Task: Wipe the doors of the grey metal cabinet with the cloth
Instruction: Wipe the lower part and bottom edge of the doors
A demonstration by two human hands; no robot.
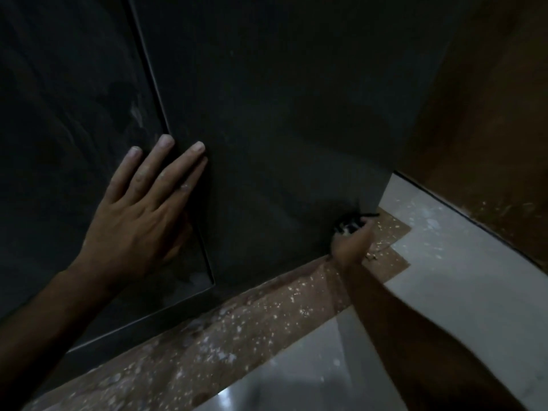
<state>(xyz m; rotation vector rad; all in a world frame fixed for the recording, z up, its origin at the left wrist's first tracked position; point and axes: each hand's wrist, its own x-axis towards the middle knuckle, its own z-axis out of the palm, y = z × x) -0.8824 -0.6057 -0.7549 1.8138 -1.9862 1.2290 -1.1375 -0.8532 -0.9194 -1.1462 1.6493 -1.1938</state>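
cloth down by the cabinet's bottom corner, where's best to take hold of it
Take the bunched middle of the cloth, as the right hand does, coming from the floor side away from the cabinet door. It's wadded small against the metal, so only that side is free.

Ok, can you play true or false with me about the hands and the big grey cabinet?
1. The left hand lies flat on the cabinet with its fingers spread. True.
2. The right hand holds the cloth up near the top of the door. False: it is low, near the door's bottom corner by the floor.
3. Both hands hold the cloth. False: only the right one does.
4. The floor has a speckled brown strip. True.
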